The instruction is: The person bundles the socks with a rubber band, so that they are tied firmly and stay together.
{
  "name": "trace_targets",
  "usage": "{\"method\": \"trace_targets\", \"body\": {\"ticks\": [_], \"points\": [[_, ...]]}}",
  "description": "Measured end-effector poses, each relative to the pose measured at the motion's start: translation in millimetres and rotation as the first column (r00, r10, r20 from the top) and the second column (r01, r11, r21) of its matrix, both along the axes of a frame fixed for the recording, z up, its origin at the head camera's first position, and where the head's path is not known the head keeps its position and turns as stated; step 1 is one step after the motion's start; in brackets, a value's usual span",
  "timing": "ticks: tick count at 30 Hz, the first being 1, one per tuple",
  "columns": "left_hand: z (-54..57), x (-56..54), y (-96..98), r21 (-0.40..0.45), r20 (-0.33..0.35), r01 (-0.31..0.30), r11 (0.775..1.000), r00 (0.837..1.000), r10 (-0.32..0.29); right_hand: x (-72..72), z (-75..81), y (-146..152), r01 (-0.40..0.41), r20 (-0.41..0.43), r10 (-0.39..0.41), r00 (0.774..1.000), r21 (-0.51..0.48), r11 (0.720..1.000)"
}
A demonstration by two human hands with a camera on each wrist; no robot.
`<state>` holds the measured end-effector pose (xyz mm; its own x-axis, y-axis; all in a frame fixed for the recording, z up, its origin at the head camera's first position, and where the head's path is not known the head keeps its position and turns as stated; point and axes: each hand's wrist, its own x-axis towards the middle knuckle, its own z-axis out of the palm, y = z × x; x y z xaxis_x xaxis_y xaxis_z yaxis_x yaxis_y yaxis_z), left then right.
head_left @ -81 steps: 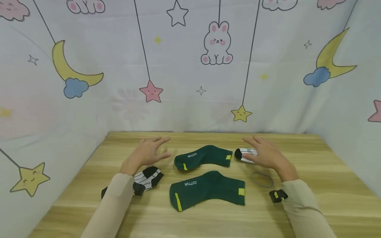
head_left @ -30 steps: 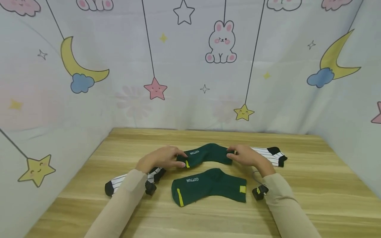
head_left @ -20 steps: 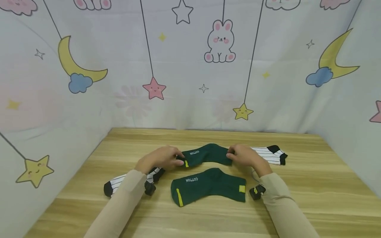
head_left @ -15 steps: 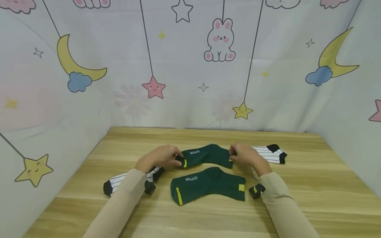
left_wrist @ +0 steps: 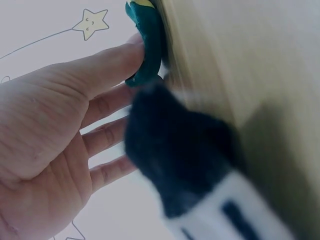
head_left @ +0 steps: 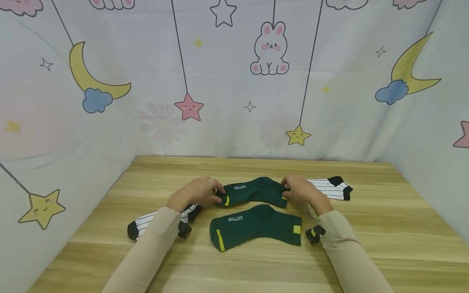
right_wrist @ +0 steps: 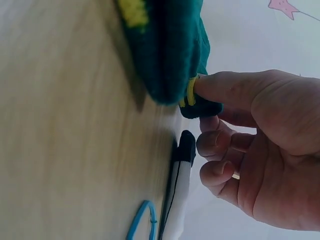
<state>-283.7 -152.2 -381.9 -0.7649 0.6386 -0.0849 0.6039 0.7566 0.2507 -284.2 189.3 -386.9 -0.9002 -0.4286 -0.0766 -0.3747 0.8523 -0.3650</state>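
Two dark green socks with white "COTTON" lettering and yellow marks lie on the wooden table. At the toe of the far green sock (head_left: 253, 192), my left hand (head_left: 198, 193) pinches the fabric, thumb on one side and fingers behind, as the left wrist view shows. My right hand (head_left: 302, 191) grips the same sock's cuff; its thumb (right_wrist: 225, 90) presses beside the yellow tag in the right wrist view. Nearer to me, the other green sock (head_left: 256, 228) lies flat, untouched.
A white striped sock with black ends (head_left: 331, 188) lies beyond my right hand. Another striped sock (head_left: 144, 221) is partly under my left forearm. A thin loop (right_wrist: 142, 220) lies near the right wrist. Patterned cloth (head_left: 220, 81) stands behind the table (head_left: 278, 268).
Both hands, spread apart at first, have come inward and down and taken the far green sock by its two ends. Over the last half second they barely move.
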Motion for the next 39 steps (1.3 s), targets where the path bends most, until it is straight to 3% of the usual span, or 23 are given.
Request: {"method": "trace_targets", "body": {"ticks": [11, 20, 26, 39], "points": [[2.7, -0.8, -3.7, 0.055, 0.013, 0.007, 0.998, 1.0, -0.007, -0.9, 0.8, 7.4, -0.071, -0.023, 0.07, 0.997, -0.052, 0.996], [7.0, -2.5, -5.5, 0.09, 0.004, 0.046, 0.995, 0.999, -0.047, -3.2, 6.5, 16.7, -0.091, 0.031, 0.094, 0.995, -0.1, 0.991], [8.6, -3.4, -10.1, 0.126, -0.009, 0.076, 0.989, 0.997, -0.075, -3.0, 12.3, 17.2, -0.129, 0.029, 0.136, 0.99, -0.18, 0.975], [21.1, 0.1, -8.5, 0.169, -0.052, 0.082, 0.982, 0.996, -0.075, 2.2, 30.7, 30.6, -0.176, 0.061, 0.204, 0.977, -0.306, 0.936]]}}
